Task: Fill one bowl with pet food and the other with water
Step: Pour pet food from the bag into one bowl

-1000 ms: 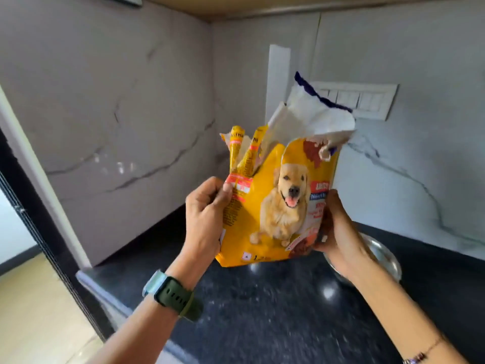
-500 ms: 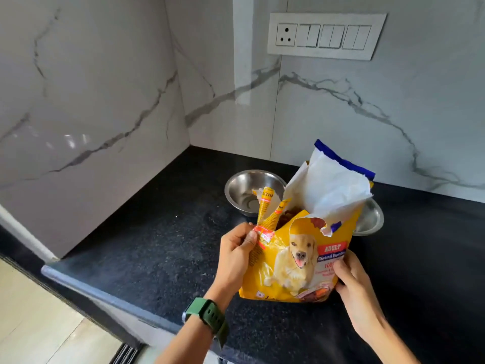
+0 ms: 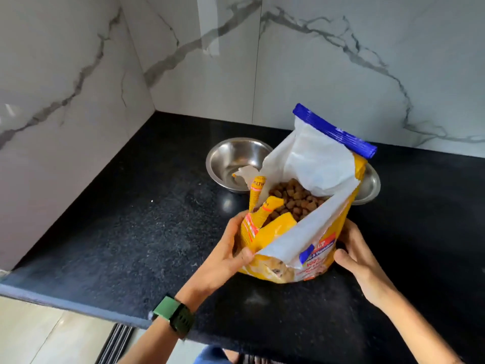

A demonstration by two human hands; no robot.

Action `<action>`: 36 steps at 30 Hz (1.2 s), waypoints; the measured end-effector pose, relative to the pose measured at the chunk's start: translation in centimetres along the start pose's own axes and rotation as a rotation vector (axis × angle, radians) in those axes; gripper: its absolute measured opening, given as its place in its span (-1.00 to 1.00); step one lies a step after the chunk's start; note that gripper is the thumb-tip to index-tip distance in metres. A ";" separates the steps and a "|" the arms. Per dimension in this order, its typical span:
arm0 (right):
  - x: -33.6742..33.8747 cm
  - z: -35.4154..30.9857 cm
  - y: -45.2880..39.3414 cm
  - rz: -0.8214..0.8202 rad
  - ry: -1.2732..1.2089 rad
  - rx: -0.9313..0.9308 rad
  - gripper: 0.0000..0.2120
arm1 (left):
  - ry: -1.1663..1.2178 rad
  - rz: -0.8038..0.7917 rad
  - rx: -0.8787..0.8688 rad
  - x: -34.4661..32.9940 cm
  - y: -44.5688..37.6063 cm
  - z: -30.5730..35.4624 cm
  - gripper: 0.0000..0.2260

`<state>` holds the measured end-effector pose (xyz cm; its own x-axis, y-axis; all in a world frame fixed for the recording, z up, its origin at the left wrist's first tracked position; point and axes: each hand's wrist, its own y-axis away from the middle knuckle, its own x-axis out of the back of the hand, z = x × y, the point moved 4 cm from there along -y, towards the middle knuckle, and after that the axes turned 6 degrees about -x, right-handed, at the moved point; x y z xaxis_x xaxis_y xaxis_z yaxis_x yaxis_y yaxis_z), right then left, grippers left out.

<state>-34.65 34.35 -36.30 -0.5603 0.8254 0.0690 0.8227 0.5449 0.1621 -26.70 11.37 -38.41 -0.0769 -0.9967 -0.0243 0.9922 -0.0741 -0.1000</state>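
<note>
On the black surface (image 3: 131, 245): open kibble bag (image 3: 296, 232), left hand (image 3: 225, 256) and right hand (image 3: 359, 258) each gripping a side; two steel bowls (image 3: 236, 164) behind

Not much readable here tbh. The yellow pet food bag (image 3: 283, 232) has a twisted strip of its torn top (image 3: 257, 191) sticking up on the left side, and you can make out "LTH" on it in white letters, the start of the word is cut off. On the front of the bag there's a red band (image 3: 325, 240) with letters ending in "LT", the rest covered by the folded-over white lining. Right under it a blue panel (image 3: 313, 254) reads "& Vegetables", partly covered too. Below that there's "100%" in red (image 3: 313, 264), and some smaller red print under it that's too blurry to read.
</note>
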 end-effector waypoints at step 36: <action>2.1 -8.6 -7.5 0.193 -0.028 0.075 -0.16 | -0.106 0.377 0.041 -3.1 -6.5 5.8 -0.07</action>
<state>-42.88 30.74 -28.92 -0.3896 0.9188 0.0639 0.9199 0.3848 0.0750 -32.33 14.80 -31.95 0.3025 -0.9517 0.0516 0.9520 0.2992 -0.0641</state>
